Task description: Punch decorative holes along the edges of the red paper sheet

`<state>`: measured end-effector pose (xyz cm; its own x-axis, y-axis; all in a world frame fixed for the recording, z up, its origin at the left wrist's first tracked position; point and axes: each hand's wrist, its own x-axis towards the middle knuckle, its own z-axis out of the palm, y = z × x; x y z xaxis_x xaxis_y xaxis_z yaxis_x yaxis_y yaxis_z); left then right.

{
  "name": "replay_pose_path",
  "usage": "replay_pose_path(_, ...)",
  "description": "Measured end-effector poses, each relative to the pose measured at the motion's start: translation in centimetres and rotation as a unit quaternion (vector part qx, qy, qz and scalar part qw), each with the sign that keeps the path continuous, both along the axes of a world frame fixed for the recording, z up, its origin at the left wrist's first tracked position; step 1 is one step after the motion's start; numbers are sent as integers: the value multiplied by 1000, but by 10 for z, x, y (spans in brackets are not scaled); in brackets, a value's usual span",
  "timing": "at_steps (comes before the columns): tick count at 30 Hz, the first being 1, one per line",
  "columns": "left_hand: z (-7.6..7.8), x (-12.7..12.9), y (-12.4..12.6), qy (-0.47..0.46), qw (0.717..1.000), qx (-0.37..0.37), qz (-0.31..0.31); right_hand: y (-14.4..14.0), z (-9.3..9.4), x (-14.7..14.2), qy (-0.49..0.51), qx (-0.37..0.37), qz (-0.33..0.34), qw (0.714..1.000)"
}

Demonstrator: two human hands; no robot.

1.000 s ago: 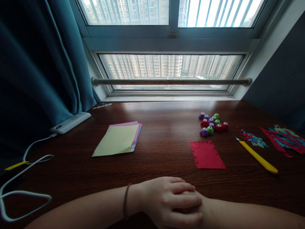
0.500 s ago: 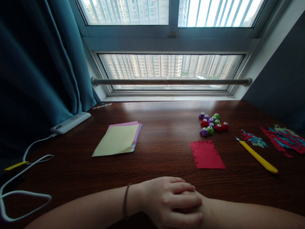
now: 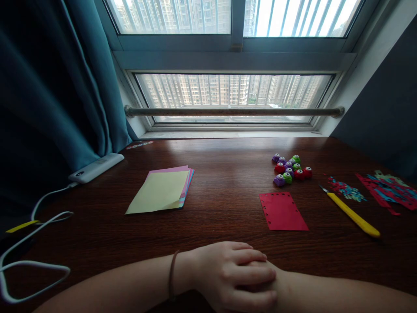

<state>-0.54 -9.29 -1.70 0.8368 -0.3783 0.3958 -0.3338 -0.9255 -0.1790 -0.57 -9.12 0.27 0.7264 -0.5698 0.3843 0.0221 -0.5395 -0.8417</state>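
Note:
My left hand (image 3: 233, 278), with a thin brown band at the wrist, lies across my right hand (image 3: 280, 280) at the table's near edge. The left fingers are stretched out and a little apart, resting on the back of the right hand. Most of the right hand, its fingers included, is hidden underneath. Beyond them and to the right lies a red sheet of paper (image 3: 284, 212), with small holes along its top and left edges. A yellow-handled craft knife (image 3: 353, 214) lies further right, its blade pointing away to the left.
Stacked coloured paper (image 3: 159, 191) lies left of centre. Several small purple, green and red pieces with eye-like tops (image 3: 288, 170) sit behind the red sheet. Paper bits (image 3: 348, 190) and cut scraps (image 3: 389, 190) lie right. A white device (image 3: 97, 168) with a cable is at left.

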Motion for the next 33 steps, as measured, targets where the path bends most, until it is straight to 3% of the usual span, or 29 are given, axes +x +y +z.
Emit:
replay_pose_path(3,3,1,2,-23,997,-45,-55,1,3,2,11,-22,-53,998)
replay_pose_path(7,8,2,3,-27,996,-66,-62,1,7,3,18,-43,-72,996)
replay_pose_path(22,8,2,3,-20,996,-54,-63,-2,12,1,28,-27,-63,997)
replay_pose_path(33,7,2,3,-15,997,-49,-59,-2,13,1,40,-56,-64,996)
